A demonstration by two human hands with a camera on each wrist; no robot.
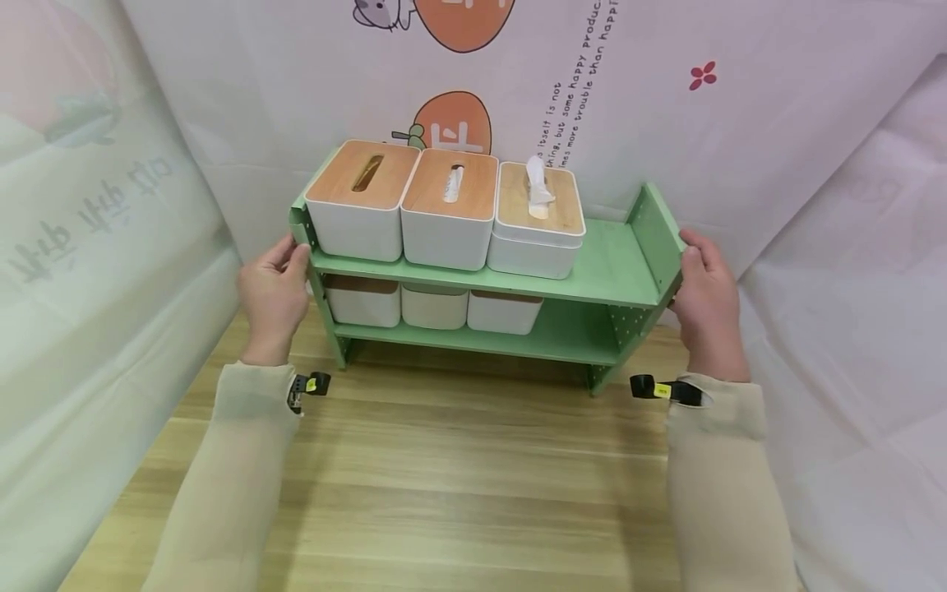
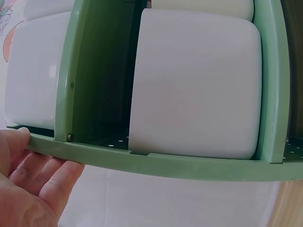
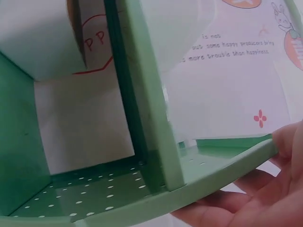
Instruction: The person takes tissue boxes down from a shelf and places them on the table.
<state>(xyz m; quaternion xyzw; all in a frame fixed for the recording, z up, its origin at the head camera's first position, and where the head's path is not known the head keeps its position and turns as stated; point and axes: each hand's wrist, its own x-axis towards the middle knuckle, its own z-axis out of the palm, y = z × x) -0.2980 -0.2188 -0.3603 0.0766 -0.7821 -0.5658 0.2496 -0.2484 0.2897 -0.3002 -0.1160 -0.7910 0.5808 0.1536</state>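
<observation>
A green two-tier shelf rack (image 1: 614,255) stands on the wooden floor between both hands. My left hand (image 1: 275,292) grips the upper part of its left side panel, thumb on the front edge and fingers on the outer face, as the left wrist view shows. On the opposite side my right hand (image 1: 706,288) grips the right side panel (image 1: 658,226) near its top. Three white tissue boxes with wooden lids stand on the upper shelf: a left one (image 1: 355,226), a middle one (image 1: 446,238) and a right one (image 1: 534,255) with tissue sticking out.
On the lower shelf sit a white box (image 1: 364,306), a cream box (image 1: 434,311) and another white box (image 1: 503,316), toward the left. Printed white cloth (image 1: 629,99) hangs behind and at both sides. Wooden flooring (image 1: 473,477) lies in front.
</observation>
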